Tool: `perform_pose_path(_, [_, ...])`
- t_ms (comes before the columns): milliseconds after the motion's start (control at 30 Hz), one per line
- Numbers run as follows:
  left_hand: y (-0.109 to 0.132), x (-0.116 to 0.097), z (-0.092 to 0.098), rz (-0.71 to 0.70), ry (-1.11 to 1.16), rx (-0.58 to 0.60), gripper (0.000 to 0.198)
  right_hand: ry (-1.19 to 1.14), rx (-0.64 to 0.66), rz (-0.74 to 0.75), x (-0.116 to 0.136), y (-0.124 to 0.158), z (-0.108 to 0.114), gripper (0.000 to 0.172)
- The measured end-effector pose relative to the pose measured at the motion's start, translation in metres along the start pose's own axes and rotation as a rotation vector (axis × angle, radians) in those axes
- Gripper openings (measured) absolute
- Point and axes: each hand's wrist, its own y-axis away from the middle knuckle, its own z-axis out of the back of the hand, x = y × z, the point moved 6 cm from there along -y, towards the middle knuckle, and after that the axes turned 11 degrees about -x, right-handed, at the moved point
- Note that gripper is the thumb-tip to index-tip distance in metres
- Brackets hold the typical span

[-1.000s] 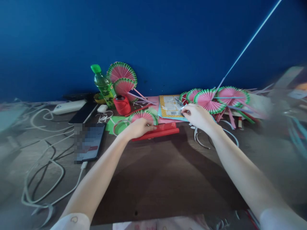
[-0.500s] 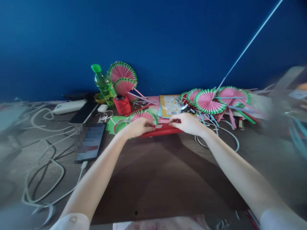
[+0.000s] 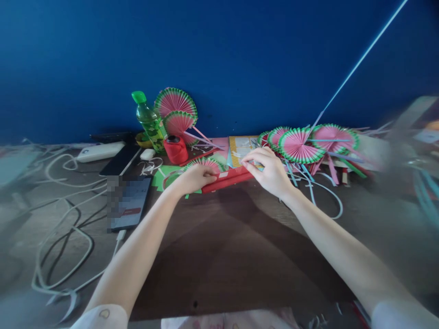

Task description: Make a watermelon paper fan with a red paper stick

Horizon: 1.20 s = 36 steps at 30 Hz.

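A long, flat red strip (image 3: pixel 232 179), with a small pale patch on its upper edge, lies across the far middle of the desk. My left hand (image 3: pixel 195 178) is closed on its left end, thumb and fingers pressed together. Over its right end, my right hand (image 3: pixel 271 174) pinches thumb and forefinger; whatever is between them is too small to make out. Just behind the strip sits a pleated pink-and-green paper fan (image 3: pixel 209 162), partly covered by my left hand. A yellow packet (image 3: pixel 236 153) lies behind the right hand.
More watermelon-coloured fans (image 3: pixel 297 145) are heaped at right, with others (image 3: pixel 176 105) against the blue wall. Left of centre stand a green bottle (image 3: pixel 148 119) and a red thread spool (image 3: pixel 175 150). A phone (image 3: pixel 132 201) and white cables (image 3: pixel 91 242) lie at left.
My right hand has lifted slightly and turned, its pinch rising above the strip. The strip's right end now tilts up, while my left hand has shifted a little left.
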Motion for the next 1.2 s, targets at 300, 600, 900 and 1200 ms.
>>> perform_pose_path(300, [0.005,-0.029,-0.012,-0.148,0.101,-0.018,0.022,0.172,0.051,0.122,0.021,0.019,-0.023,0.019])
perform_pose_path(600, [0.011,-0.031,-0.014,-0.171,0.121,-0.074,0.025,0.260,0.084,0.129,0.026,0.018,-0.022,0.022])
perform_pose_path(900, [0.013,-0.037,-0.016,-0.165,0.093,-0.086,0.024,0.273,0.091,0.115,0.027,0.019,-0.024,0.020])
perform_pose_path(1200, [0.012,-0.036,-0.018,-0.186,0.110,-0.077,0.022,0.206,0.100,0.070,0.021,0.017,-0.025,0.014])
